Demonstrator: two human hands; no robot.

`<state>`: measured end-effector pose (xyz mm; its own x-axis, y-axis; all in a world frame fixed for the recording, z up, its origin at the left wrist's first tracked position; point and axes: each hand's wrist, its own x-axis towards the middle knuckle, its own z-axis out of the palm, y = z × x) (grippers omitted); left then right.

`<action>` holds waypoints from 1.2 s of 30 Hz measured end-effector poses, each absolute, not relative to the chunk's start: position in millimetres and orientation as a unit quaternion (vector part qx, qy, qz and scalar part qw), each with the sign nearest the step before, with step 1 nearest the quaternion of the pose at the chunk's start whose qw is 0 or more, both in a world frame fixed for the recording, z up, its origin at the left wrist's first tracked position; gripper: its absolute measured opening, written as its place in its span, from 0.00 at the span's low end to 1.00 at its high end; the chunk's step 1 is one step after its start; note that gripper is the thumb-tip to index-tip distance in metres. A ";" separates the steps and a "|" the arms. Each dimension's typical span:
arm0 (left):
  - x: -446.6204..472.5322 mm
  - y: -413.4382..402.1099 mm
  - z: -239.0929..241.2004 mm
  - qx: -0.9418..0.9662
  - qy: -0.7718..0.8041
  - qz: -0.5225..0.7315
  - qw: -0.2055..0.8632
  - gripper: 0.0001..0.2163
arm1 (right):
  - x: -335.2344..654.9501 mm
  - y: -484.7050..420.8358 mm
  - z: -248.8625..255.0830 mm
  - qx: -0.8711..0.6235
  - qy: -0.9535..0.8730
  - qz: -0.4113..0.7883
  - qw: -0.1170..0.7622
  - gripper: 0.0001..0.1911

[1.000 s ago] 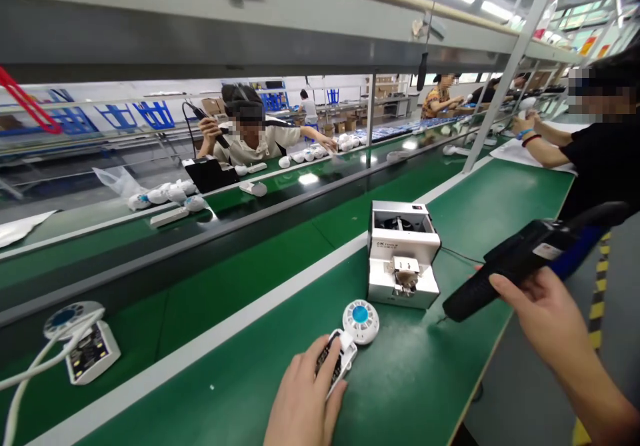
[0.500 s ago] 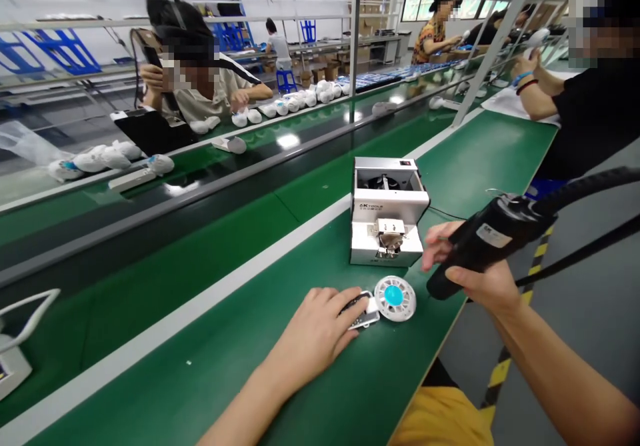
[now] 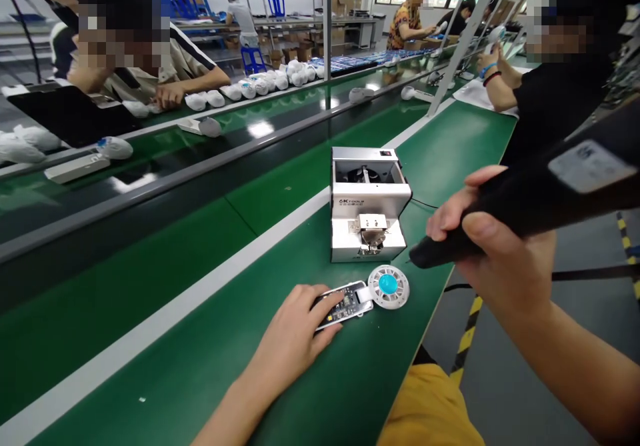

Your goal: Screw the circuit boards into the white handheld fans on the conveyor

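In front of one silver machine (image 3: 367, 195), we see one left hand (image 3: 293, 326), fingers gripping one circuit-board device (image 3: 347, 304); right of the machine, one right hand (image 3: 517, 266), fingers wrapped around one black tool (image 3: 533, 196)

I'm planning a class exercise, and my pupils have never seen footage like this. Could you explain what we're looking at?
The camera is worn on a person's head, looking forward and down; the two nearest bare hands are the wearer's. The left hand lies over a white casing with a bare circuit board. At its far end is a round white part with a blue centre. The right hand grips a black handheld tool. Behind the parts, on the green bench, stands a silver machine. Other people sit along the line.
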<state>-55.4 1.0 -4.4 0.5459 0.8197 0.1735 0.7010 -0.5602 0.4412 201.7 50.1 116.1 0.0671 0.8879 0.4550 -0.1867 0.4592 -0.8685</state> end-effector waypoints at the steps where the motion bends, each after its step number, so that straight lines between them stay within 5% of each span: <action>1: -53.3 0.8 -6.3 0.863 0.440 0.189 0.159 0.17 | 193.5 52.4 122.2 -0.312 -0.536 0.407 0.671 0.16; 16: -33.1 -1.3 -20.1 0.860 0.436 0.212 0.161 0.15 | 157.5 81.2 109.7 -0.275 -0.569 0.306 0.712 0.13; 36: -29.6 1.4 -17.2 0.855 0.428 0.222 0.191 0.17 | 155.1 51.6 79.3 -0.245 -0.573 0.459 0.634 0.12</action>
